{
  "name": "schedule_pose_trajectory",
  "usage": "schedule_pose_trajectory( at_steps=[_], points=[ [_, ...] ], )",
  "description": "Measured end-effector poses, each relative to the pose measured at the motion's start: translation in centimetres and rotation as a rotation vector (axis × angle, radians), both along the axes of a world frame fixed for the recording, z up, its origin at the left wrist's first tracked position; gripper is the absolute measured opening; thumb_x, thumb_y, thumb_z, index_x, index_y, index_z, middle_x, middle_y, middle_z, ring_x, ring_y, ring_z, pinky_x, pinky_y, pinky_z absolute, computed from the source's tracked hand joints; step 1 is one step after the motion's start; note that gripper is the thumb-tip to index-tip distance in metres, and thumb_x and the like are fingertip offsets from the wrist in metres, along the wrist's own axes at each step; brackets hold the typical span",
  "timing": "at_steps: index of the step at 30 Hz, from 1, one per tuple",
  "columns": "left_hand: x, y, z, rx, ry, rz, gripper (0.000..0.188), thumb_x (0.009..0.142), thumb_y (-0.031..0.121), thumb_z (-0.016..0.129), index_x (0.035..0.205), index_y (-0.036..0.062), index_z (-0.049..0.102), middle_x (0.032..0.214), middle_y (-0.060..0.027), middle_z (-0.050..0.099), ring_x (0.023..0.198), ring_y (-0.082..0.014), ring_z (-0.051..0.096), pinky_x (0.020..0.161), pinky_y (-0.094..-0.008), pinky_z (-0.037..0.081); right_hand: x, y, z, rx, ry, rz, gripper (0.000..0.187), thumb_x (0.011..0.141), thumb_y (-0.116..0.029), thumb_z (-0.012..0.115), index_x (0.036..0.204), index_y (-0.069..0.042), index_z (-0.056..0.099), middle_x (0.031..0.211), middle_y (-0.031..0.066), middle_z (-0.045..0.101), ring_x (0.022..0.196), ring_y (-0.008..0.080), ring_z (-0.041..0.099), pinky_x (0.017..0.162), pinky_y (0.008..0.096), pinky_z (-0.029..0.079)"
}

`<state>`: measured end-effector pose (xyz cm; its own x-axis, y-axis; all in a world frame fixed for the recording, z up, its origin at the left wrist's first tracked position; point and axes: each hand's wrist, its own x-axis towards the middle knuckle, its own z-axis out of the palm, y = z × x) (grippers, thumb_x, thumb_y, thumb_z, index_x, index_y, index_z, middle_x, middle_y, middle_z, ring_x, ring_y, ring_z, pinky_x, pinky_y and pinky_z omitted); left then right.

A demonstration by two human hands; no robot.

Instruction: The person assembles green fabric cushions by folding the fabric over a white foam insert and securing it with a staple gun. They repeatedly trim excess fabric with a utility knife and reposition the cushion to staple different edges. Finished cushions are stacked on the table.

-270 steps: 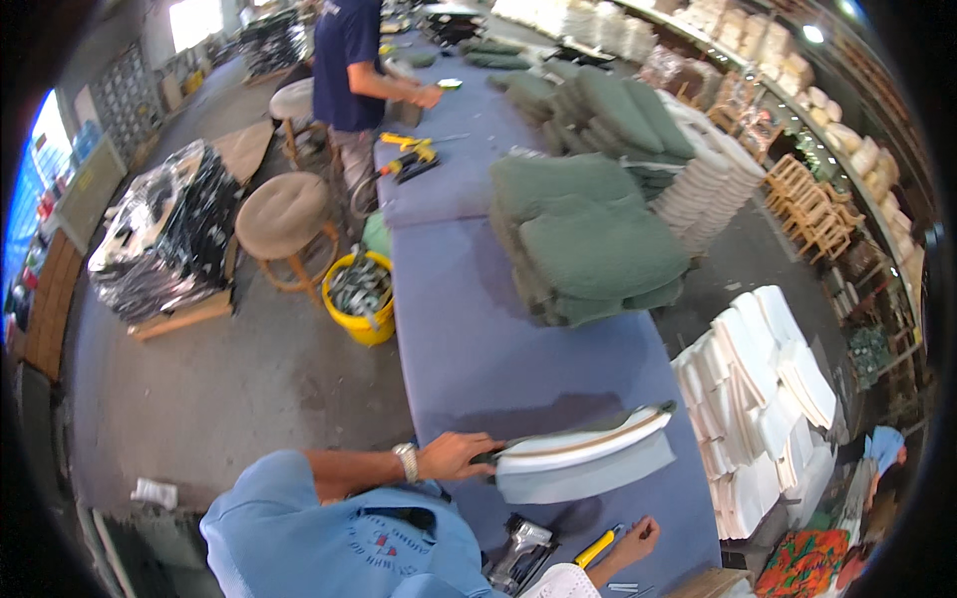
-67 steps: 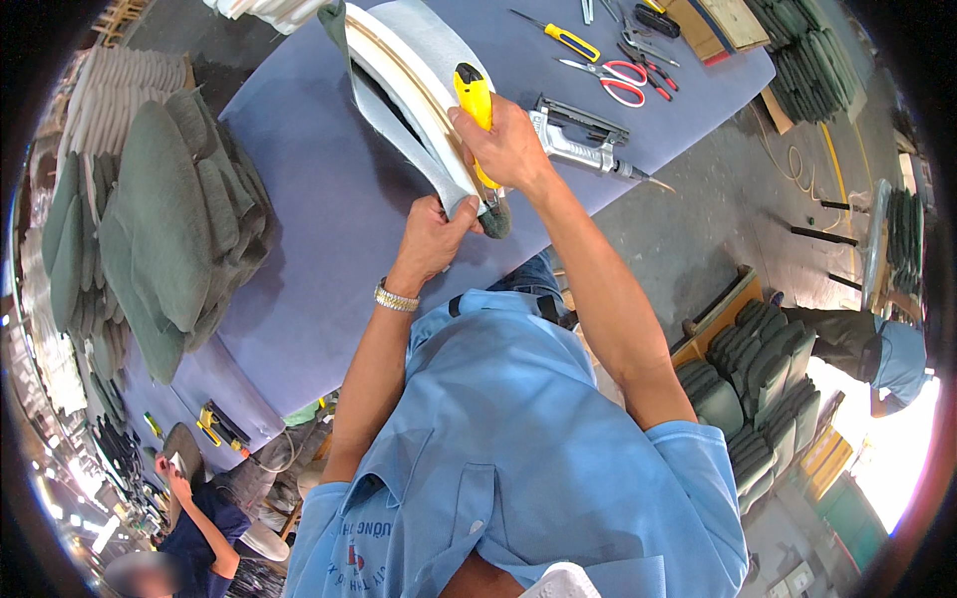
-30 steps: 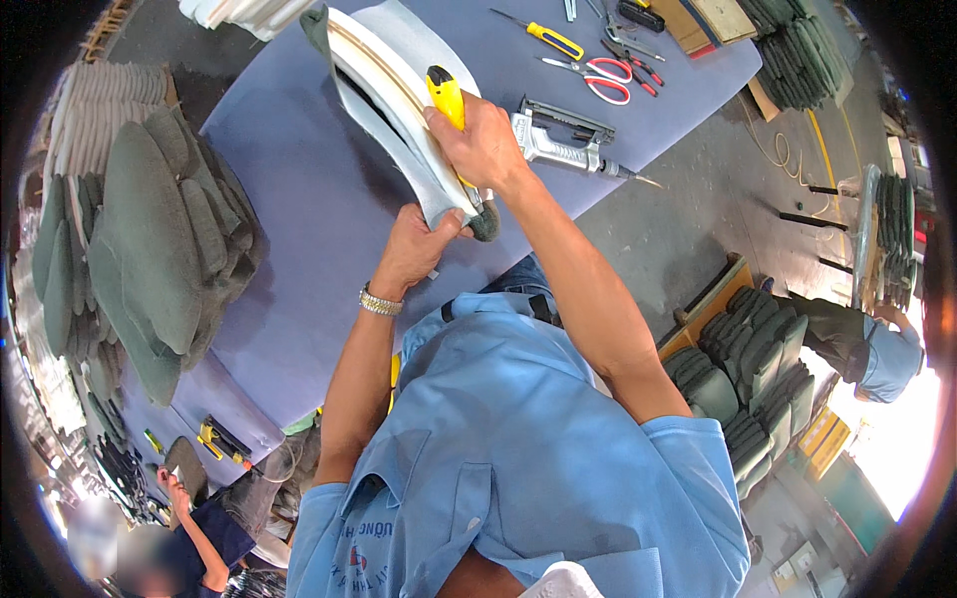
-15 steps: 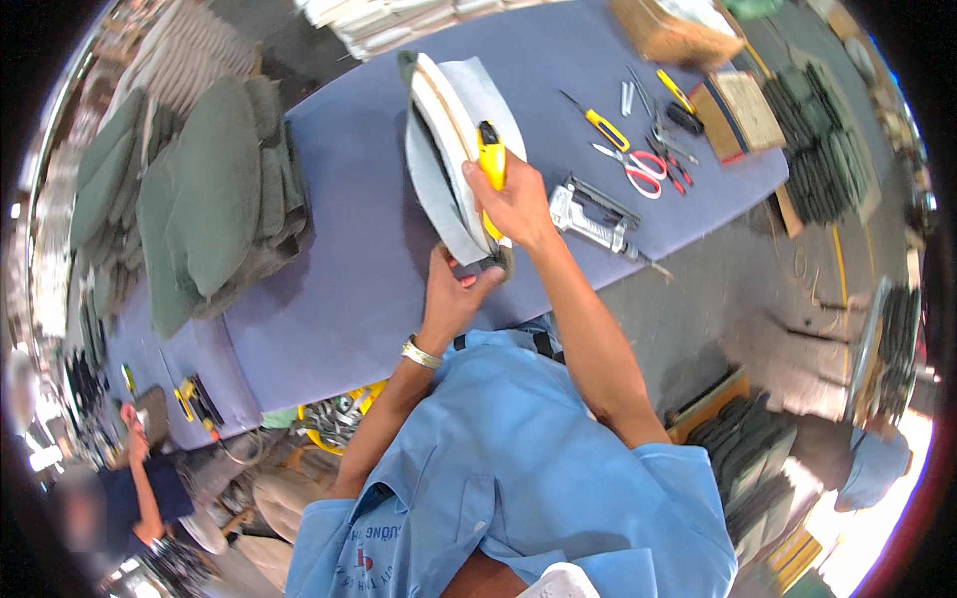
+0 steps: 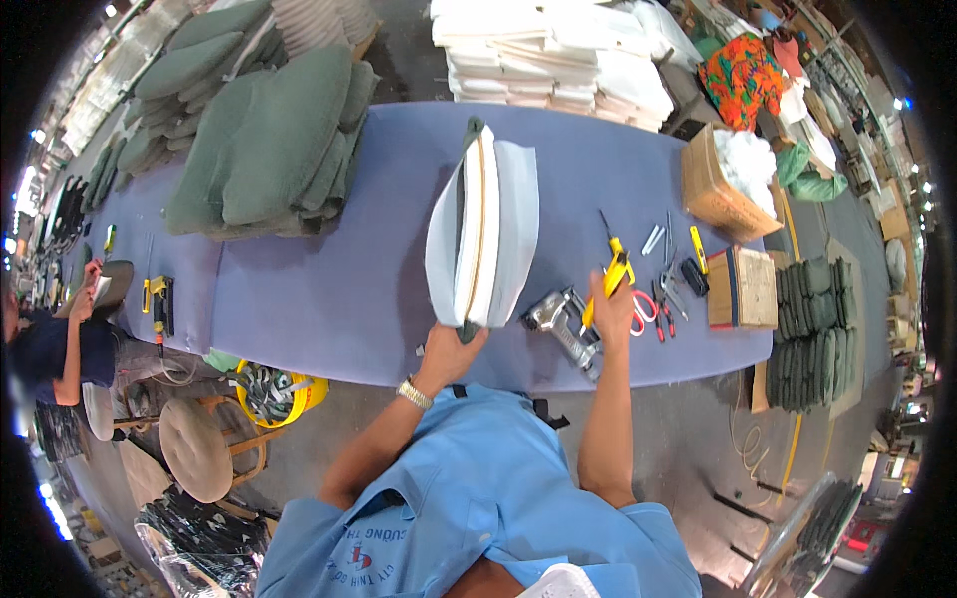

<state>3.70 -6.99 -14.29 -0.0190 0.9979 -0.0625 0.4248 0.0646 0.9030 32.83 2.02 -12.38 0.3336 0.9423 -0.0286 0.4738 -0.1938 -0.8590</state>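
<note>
A seat cushion [image 5: 481, 229] stands on edge on the table, with a dark green cover, a white foam middle and pale grey fabric flaps spread to both sides. At its near end, my left hand [image 5: 451, 356] is closed on the cushion's dark green tip. My right hand [image 5: 612, 304] is closed round a yellow utility knife [image 5: 596, 300], off to the right of the cushion above the tools. Partly under that hand lie red-handled scissors [image 5: 644, 316]. A silver staple gun [image 5: 560, 333] rests just left of it. The yellow-handled awl [image 5: 614, 245] lies just beyond the knife.
Pliers [image 5: 673, 297], a second yellow cutter [image 5: 698, 249] and two cardboard boxes [image 5: 741, 289] sit to the right. Green cushions [image 5: 269, 149] are stacked at left, white foam sheets [image 5: 548, 60] behind. A yellow bucket [image 5: 312, 399] stands below; a co-worker [image 5: 60, 339] sits far left.
My right hand has moved from the cushion to the tools at the right, still holding the yellow knife. My left hand keeps the cushion's near end, and the grey flaps now spread wider.
</note>
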Motion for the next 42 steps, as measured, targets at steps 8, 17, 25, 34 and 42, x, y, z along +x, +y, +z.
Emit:
schedule_pose_trajectory(
  at_steps=[8,17,25,34,42],
  points=[
    [-0.7,-3.2,1.2,-0.203,0.210,0.144,0.045,0.087,0.033,0.076,0.097,-0.0101,0.068,0.081,-0.0308,0.069,0.080,-0.0449,0.071,0.070,-0.0490,0.054,11.2,-1.0,-9.7,-0.265,-0.422,0.071,0.062,0.088,-0.042,0.075,0.134,-0.004,0.059,0.105,0.0188,0.073,0.098,0.0340,0.071,0.085,0.0446,0.055],
    [3.7,-10.5,1.5,0.034,0.164,0.027,0.058,0.085,0.036,0.081,0.123,-0.0046,0.065,0.105,-0.0288,0.071,0.100,-0.0395,0.072,0.087,-0.0479,0.055,0.0,4.8,-7.1,-0.048,0.188,0.334,0.068,0.094,-0.050,0.070,0.137,0.001,0.059,0.130,0.0248,0.067,0.113,0.0337,0.069,0.097,0.0414,0.053],
    [8.9,-8.1,0.2,-0.004,0.085,-0.347,0.119,0.084,0.053,0.082,0.166,0.0073,0.008,0.169,-0.0290,0.013,0.158,-0.0419,0.013,0.127,-0.0503,0.017,-4.7,4.2,0.1,-0.193,0.274,0.353,0.098,0.081,-0.058,0.080,0.144,0.008,0.043,0.132,0.0293,0.063,0.126,0.0397,0.061,0.106,0.0434,0.046],
    [4.2,-1.1,-1.6,-0.039,-0.142,-0.327,0.086,0.096,0.046,0.070,0.160,0.0050,0.031,0.161,-0.0235,0.039,0.148,-0.0376,0.041,0.119,-0.0436,0.037,-2.2,7.7,-7.0,-0.071,0.031,0.386,0.072,0.076,-0.028,0.089,0.132,0.004,0.054,0.123,0.0307,0.067,0.118,0.0455,0.065,0.099,0.0483,0.051],
    [-4.5,0.5,9.9,0.546,0.292,0.408,0.097,0.081,0.016,0.084,0.160,0.0015,0.028,0.165,-0.0238,0.031,0.151,-0.0393,0.034,0.122,-0.0426,0.034,-9.6,7.2,12.3,0.110,-0.266,0.868,0.066,0.077,-0.008,0.079,0.138,-0.006,0.053,0.115,0.0271,0.069,0.111,0.0460,0.065,0.091,0.0477,0.052]
  ],
)
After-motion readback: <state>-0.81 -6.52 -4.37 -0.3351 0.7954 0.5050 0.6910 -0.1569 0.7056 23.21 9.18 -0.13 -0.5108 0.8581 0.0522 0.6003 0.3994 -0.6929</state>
